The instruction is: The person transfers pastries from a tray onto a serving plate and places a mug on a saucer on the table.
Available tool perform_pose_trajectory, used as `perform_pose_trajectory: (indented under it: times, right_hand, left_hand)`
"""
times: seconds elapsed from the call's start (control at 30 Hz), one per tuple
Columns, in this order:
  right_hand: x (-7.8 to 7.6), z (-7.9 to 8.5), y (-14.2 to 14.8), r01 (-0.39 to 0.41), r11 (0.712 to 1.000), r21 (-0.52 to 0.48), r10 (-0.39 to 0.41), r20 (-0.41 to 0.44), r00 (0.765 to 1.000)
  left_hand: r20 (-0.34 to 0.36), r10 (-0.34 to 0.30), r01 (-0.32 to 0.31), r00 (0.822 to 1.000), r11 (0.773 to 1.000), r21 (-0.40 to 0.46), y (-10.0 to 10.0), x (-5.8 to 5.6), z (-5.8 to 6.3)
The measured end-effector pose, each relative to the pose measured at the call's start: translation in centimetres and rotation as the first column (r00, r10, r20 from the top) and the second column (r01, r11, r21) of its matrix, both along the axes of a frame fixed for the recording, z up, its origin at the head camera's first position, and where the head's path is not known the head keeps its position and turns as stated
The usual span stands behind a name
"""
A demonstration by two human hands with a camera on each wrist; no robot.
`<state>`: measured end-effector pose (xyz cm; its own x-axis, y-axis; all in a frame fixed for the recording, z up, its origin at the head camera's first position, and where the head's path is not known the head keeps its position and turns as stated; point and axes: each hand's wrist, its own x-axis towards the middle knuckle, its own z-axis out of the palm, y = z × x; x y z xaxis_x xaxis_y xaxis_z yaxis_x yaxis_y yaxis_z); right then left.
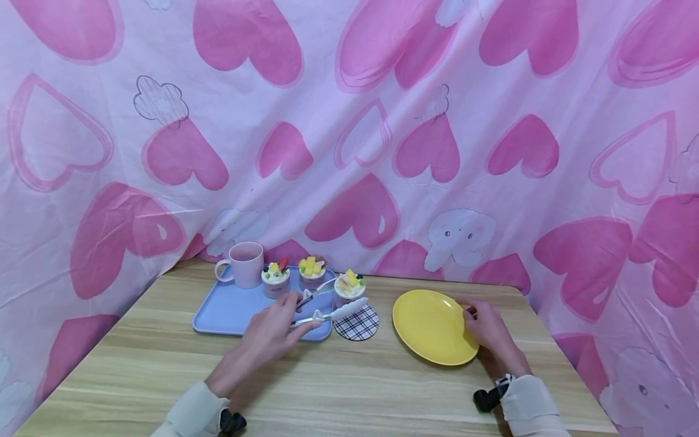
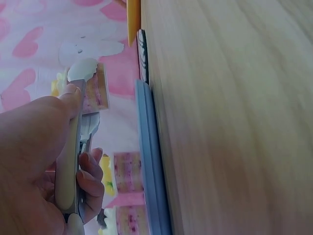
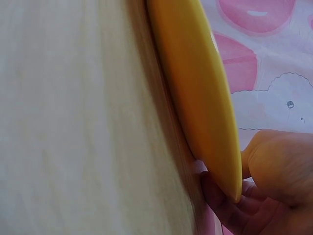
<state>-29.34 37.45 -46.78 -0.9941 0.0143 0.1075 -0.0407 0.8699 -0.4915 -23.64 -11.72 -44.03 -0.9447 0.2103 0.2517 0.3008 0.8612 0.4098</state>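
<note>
My left hand [image 1: 267, 328] grips a pair of serving tongs [image 1: 347, 309]. Between the tongs' ends is a clear cup of layered cake [image 1: 349, 294] topped with cream and yellow fruit. In the left wrist view this cake cup [image 2: 99, 90] sits higher than the two other cups, off the surface. Below it lies a round checked coaster [image 1: 357, 326], partly hidden. My right hand [image 1: 488, 328] pinches the right rim of a yellow plate [image 1: 428, 328]. The right wrist view shows the thumb on top and fingertips [image 3: 212, 188] beneath the plate's edge.
A blue tray [image 1: 224, 312] on the left bears a pink mug [image 1: 247, 266] and two more cake cups, one with a strawberry [image 1: 275, 280] and one with yellow fruit [image 1: 312, 273]. A heart-patterned curtain [image 1: 349, 145] hangs behind the wooden table [image 1: 349, 394].
</note>
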Motion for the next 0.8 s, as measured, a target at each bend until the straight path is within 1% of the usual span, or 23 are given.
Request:
perform_pose_trajectory:
  times: [0.27, 0.47, 0.63, 0.8]
  right_hand:
    - [0.0, 0.1, -0.1, 0.014, 1.000, -0.011, -0.014, 0.012, 1.000]
    - [0.0, 0.2, 0.0, 0.015, 1.000, -0.018, -0.014, 0.019, 1.000]
    - [-0.1, 0.1, 0.0, 0.009, 1.000, -0.012, -0.009, 0.013, 1.000]
    - [0.0, 0.0, 0.0, 0.006, 1.000, -0.007, -0.006, 0.004, 1.000]
  left_hand:
    - [-0.039, -0.017, 0.017, 0.999, 1.000, -0.011, 1.1, -0.1, -0.1]
    - [-0.029, -0.027, 0.027, 0.999, 1.000, -0.003, 1.7, -0.2, -0.1]
    - [-0.050, -0.041, 0.040, 0.998, 0.999, -0.006, 2.1, -0.3, -0.1]
    - [-0.042, -0.048, 0.049, 0.998, 0.999, 0.001, 2.5, -0.5, -0.1]
